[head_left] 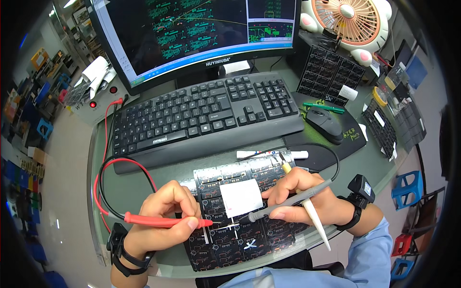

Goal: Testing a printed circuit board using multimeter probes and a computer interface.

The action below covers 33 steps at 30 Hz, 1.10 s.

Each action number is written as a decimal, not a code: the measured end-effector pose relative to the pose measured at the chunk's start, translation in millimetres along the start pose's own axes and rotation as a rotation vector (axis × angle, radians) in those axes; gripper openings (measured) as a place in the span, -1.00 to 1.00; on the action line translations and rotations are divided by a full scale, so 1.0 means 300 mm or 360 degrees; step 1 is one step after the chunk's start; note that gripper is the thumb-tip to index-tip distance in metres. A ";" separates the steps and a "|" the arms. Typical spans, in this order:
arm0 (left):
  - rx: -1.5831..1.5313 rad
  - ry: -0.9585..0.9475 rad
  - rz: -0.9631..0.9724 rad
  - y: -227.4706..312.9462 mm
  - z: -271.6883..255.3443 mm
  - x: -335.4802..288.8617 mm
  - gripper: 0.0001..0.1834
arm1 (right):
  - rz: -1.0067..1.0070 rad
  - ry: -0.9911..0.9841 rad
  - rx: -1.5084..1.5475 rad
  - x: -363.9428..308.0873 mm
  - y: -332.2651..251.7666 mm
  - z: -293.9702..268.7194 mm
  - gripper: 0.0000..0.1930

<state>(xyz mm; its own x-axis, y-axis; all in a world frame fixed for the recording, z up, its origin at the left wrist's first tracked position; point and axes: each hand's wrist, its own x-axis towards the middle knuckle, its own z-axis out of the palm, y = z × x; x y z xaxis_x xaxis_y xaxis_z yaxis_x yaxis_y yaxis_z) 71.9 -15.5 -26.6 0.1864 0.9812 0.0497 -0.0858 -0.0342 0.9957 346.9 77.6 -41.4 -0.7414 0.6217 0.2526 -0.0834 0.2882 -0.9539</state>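
At the left, a pale floor [72, 192] runs past one blue stool [44, 128] to the rim of the grey-green table [173, 175]. On the table's far left, a light box [86, 114] shows two red sockets, with one red lead [105, 139] and one black lead. The left hand [168, 216] pinches one red probe [151, 220], its tip over the board [216, 252] at the near middle. The board carries one white paper [241, 198] and several small white strips. Behind it lie one keyboard [206, 113] and one monitor [192, 33]. The right hand [307, 197] grasps two things, a grey probe [301, 196] and a white tapered tool [314, 223]; the grey probe's dark tip is near the red one, and whether either touches the board I cannot tell. Farther right sit one mouse [324, 125], one green pen [324, 107] and, far right, one fan [348, 19]. Beyond the right edge stand two blue stools [407, 191] and one red stool [402, 245].
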 end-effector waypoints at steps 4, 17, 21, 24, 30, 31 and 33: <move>0.0023 -0.0066 0.0015 -0.003 -0.008 0.008 -0.82 | 0.0002 -0.0004 0.0018 0.000 0.001 0.000 -0.75; 0.0331 -0.0118 0.0079 0.006 -0.008 0.012 -0.83 | 0.0019 0.0001 0.0033 0.002 0.000 0.003 -0.75; 0.0347 -0.0107 0.0090 0.008 -0.002 0.013 -0.82 | 0.0048 0.0000 0.0030 0.000 -0.002 0.002 -0.75; 0.0372 -0.0106 0.0094 0.011 -0.001 0.013 -0.82 | 0.0040 0.0006 0.0011 0.000 -0.002 0.004 -0.74; 0.0481 -0.0109 0.0145 0.014 0.001 0.016 -0.80 | 0.0017 0.0013 -0.0010 -0.001 0.003 0.005 -0.75; 0.0489 -0.0114 0.0146 0.015 0.001 0.016 -0.80 | 0.0009 0.0006 -0.0021 -0.002 0.005 0.004 -0.75; 0.0498 -0.0120 0.0147 0.017 0.001 0.016 -0.80 | 0.0004 0.0011 -0.0020 -0.002 0.006 0.004 -0.75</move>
<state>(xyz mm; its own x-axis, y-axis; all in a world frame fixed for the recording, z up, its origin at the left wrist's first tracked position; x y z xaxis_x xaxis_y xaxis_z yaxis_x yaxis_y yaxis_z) 72.7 -11.0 -21.4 0.2650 0.9548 0.1347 0.1966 -0.1903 0.9618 346.3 76.7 -43.5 -0.7369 0.6276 0.2512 -0.0731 0.2955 -0.9526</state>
